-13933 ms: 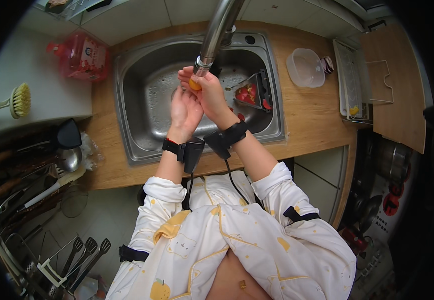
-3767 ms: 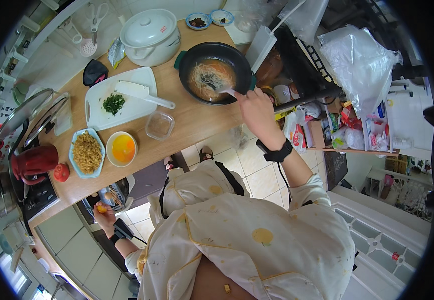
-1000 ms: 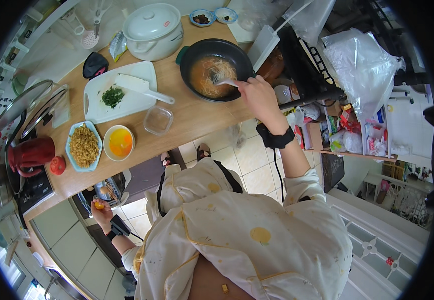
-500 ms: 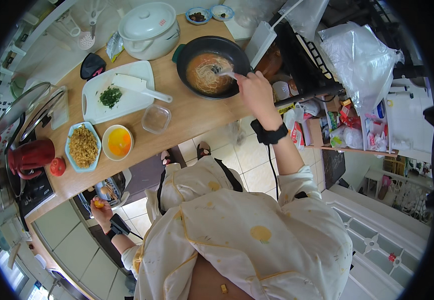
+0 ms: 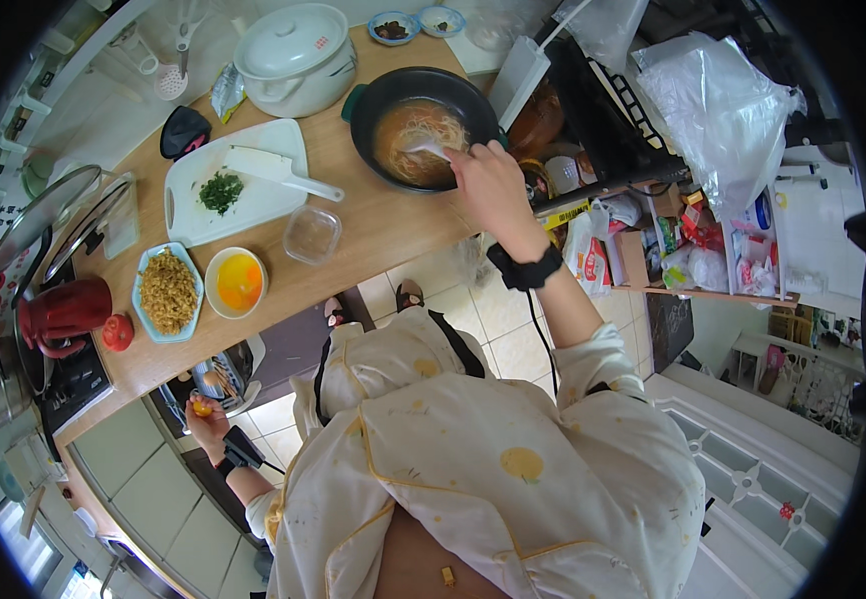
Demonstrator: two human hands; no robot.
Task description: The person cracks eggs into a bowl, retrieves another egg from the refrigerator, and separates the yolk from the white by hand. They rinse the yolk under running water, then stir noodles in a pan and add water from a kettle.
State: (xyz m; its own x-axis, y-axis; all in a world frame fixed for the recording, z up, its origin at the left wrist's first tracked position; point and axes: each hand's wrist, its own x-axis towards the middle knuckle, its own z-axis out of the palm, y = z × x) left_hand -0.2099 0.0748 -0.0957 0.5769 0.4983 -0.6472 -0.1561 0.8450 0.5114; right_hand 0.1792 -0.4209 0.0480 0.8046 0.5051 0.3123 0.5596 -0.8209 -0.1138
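My right hand (image 5: 496, 192) is closed round the handle of a pale spoon (image 5: 427, 149). The spoon's bowl rests among noodles (image 5: 423, 130) in reddish broth, inside a black pan (image 5: 365, 147) with a dark green handle. Low at the left, below the counter edge, my left hand (image 5: 209, 426) has its fingers closed on a small, round yellow-orange thing (image 5: 201, 408), too small to name. Nearest to that hand is an open drawer (image 5: 238, 371) with utensils in it.
A white cutting board (image 5: 186, 207) bears chopped greens and a white-handled knife (image 5: 288, 176). Around it stand an empty clear container (image 5: 311, 236), a bowl of beaten egg (image 5: 236, 284), a dish of fried rice (image 5: 167, 293), a tomato (image 5: 117, 332) and a lidded white pot (image 5: 298, 62).
My right hand has shifted a little left and down, bringing the spoon toward the pan's near side. The left hand has moved slightly right, still holding the yellow-orange thing.
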